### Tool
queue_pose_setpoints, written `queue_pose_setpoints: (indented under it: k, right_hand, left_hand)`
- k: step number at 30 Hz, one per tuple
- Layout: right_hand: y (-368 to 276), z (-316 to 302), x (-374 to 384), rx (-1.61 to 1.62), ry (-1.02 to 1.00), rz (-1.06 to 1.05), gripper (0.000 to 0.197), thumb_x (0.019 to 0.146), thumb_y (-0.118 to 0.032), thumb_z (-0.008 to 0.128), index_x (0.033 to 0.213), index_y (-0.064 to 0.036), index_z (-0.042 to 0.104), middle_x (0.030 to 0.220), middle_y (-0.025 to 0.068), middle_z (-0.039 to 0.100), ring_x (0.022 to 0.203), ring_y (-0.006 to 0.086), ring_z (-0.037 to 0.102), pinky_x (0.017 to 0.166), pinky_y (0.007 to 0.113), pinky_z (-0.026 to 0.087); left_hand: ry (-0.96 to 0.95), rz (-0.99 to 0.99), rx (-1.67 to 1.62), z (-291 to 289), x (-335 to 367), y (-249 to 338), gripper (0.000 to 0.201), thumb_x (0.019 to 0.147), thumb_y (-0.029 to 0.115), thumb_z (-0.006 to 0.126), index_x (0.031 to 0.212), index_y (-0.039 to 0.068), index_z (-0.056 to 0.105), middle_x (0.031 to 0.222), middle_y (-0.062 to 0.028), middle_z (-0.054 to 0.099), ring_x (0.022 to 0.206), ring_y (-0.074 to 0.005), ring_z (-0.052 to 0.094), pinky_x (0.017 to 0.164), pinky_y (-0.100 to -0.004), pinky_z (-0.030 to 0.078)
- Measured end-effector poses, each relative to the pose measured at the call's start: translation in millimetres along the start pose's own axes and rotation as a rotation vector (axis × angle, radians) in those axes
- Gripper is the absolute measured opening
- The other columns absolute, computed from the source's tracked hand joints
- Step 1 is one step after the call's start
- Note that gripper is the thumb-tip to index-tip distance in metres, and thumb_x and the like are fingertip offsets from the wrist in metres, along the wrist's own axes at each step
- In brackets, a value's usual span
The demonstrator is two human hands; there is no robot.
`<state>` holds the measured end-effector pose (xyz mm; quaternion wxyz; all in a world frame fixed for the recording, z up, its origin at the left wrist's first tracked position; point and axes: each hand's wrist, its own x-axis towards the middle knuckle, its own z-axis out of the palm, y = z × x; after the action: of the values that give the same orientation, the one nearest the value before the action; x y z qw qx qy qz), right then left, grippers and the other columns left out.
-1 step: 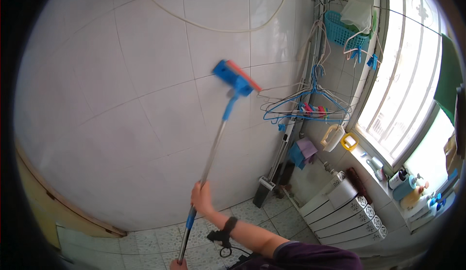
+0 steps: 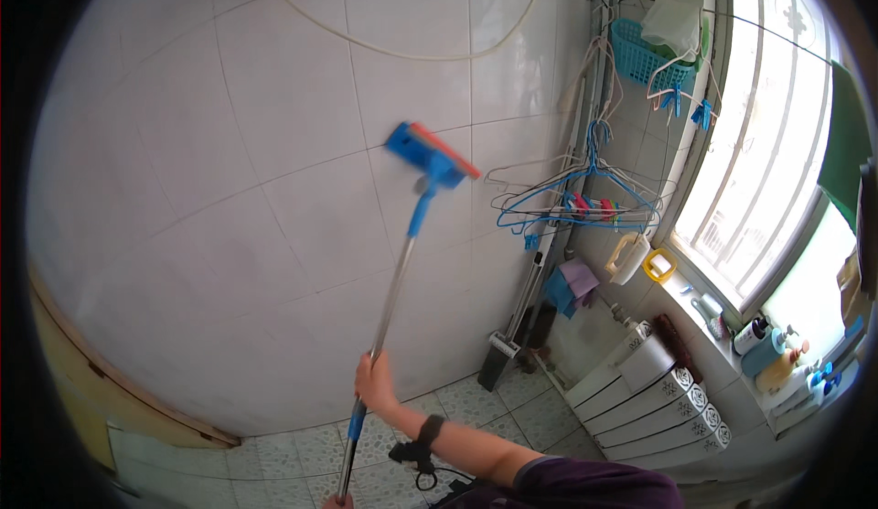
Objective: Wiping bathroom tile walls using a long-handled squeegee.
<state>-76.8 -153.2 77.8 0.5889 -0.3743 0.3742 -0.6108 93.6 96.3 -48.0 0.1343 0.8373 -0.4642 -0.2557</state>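
A long-handled window squeegee [image 2: 393, 294] with a blue head, a red-orange blade edge and a silver pole reaches up against the white tiled wall. My right hand [image 2: 374, 381] is wrapped round the pole just above its blue collar. Lower down, at the bottom edge of the head view, my left hand [image 2: 337, 502] grips the dark end section of the pole; only a part of that hand shows. The squeegee head [image 2: 428, 156] is tilted, with its right end lower, and looks slightly blurred.
To the right hang wire and blue clothes hangers [image 2: 585, 200] and a turquoise basket [image 2: 651, 56]. Below them stand a flat-headed mop [image 2: 500, 353] and a white radiator [image 2: 654, 417]. Several bottles [image 2: 776, 363] line the sill under the barred window [image 2: 764, 134]. A pale hose [image 2: 393, 52] loops overhead.
The squeegee head has shifted a little left and down along the wall. My right hand has moved slightly left and down with the pole, and my left hand sits lower.
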Motion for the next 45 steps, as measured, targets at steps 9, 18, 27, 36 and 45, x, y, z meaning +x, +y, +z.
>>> queue_pose_setpoints:
  k: [9,18,27,36,45]
  right_hand:
    - [19.8,10.2,-22.6,-0.349,-0.117,-0.192,0.016,0.086,-0.017,0.040,0.085,-0.0020,0.034,0.057,0.0065,0.042,0.043,0.0152,0.041,0.041,0.030,0.036]
    - [-95.0,86.7,33.2,-0.554,-0.221,-0.520,0.019,0.086,-0.016,0.041,0.084,0.0016,0.033,0.058,0.0197,0.045,0.049,0.0364,0.045,0.044,0.040,0.034]
    - [69.4,35.8,-66.5,-0.745,-0.354,-0.216,0.022,0.086,-0.018,0.042,0.084,0.0025,0.035,0.063,0.0198,0.048,0.053,0.0347,0.049,0.047,0.041,0.037]
    - [-23.8,144.9,-12.6,-0.701,-0.377,-0.552,0.018,0.085,-0.017,0.041,0.086,0.0001,0.034,0.058,0.0192,0.046,0.050,0.0351,0.048,0.043,0.041,0.036]
    - [-213.8,252.8,47.4,-0.716,-0.295,-0.882,0.020,0.085,-0.019,0.042,0.079,0.0003,0.038,0.061,0.0168,0.046,0.053,0.0280,0.045,0.048,0.038,0.036]
  left_hand:
    - [-0.070,-0.063,-0.228,78.9,-19.0,-50.3,0.035,0.078,0.030,0.050,0.088,-0.003,0.059,0.080,-0.0199,0.060,0.077,-0.0294,0.055,0.071,-0.0368,0.042]
    - [-0.100,-0.071,-0.788,46.7,47.8,89.9,0.037,0.072,0.027,0.063,0.051,0.006,0.041,0.042,-0.0038,0.032,0.040,-0.0147,0.029,0.043,-0.0378,0.025]
    - [-0.365,-0.140,-0.247,142.9,-51.5,-76.6,0.032,0.081,0.030,0.048,0.090,0.001,0.056,0.082,-0.0181,0.058,0.084,-0.0302,0.054,0.069,-0.0412,0.041]
    - [-0.336,-0.295,-0.953,18.7,2.6,34.9,0.031,0.078,0.023,0.055,0.055,0.009,0.039,0.045,0.0002,0.029,0.040,-0.0105,0.026,0.043,-0.0327,0.023]
    - [-0.042,0.445,-1.265,-88.8,30.3,147.0,0.027,0.078,0.026,0.056,0.068,0.003,0.045,0.052,0.0006,0.041,0.047,-0.0071,0.036,0.042,-0.0253,0.028]
